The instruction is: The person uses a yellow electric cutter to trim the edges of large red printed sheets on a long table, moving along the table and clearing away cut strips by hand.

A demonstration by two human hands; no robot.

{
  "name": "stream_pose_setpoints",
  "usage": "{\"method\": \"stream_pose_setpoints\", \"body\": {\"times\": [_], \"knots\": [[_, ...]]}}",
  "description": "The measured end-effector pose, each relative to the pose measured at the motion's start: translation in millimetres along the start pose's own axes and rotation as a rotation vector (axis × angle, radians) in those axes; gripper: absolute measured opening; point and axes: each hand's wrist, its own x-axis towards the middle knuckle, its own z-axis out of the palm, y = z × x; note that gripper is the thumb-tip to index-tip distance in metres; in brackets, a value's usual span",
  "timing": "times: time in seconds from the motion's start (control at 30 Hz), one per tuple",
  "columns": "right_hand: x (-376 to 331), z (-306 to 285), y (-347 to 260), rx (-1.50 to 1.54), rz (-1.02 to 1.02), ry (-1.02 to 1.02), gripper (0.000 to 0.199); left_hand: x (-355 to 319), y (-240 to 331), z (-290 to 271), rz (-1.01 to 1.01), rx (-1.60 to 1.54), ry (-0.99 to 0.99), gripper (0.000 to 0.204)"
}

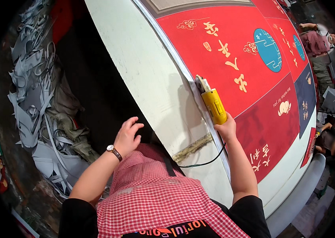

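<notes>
Your right hand [226, 127] is clamped on the rear end of a yellow power cutter [216, 108], fingers wrapped about its body, at the left edge of a large printed sheet [191, 43] spread over a pale table [145, 69]. The cutter's metal head points toward the far side, along the sheet's white border; whether the blade touches the material cannot be told. A dark cord [205, 163] curves left from near your right wrist, across the table toward your red checked apron [147, 198]. Your left hand [129, 133], a watch [113, 151] at its wrist, is empty, fingers apart and bent, just left of the table's edge. Red panels fill much of the sheet, with a navy panel [304, 101] on the right. Grey scraps [26, 91] lie heaped at left, while another person [316, 43] appears at far right.
</notes>
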Motion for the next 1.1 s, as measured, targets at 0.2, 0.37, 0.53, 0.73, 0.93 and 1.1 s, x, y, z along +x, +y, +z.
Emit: {"method": "stream_pose_setpoints", "body": {"times": [0.2, 0.37, 0.53, 0.73, 0.93, 1.1], "knots": [[42.0, 22.8, -41.8, 0.024, -0.036, 0.007, 0.059, 85.9, -72.6, -58.4, -0.009, 0.158, 0.118, 0.035], [75.0, 39.5, -88.4, -0.024, -0.003, 0.027, 0.061, 186.8, -135.6, -126.2, 0.018, 0.269, 0.243, 0.035], [109.7, 62.3, -142.3, 0.033, 0.034, 0.019, 0.062, 301.9, -198.8, -195.7, -0.059, 0.409, 0.336, 0.042], [153.2, 76.9, -208.0, 0.038, 0.110, 0.007, 0.065, 411.0, -257.0, -256.9, -0.126, 0.608, 0.475, 0.043], [195.4, 92.2, -263.8, 0.019, 0.120, -0.016, 0.064, 480.0, -292.6, -272.0, -0.182, 0.612, 0.625, 0.045], [225.9, 108.6, -300.0, 0.029, 0.113, -0.003, 0.064, 492.0, -292.0, -254.9, -0.181, 0.668, 0.692, 0.050]]}}
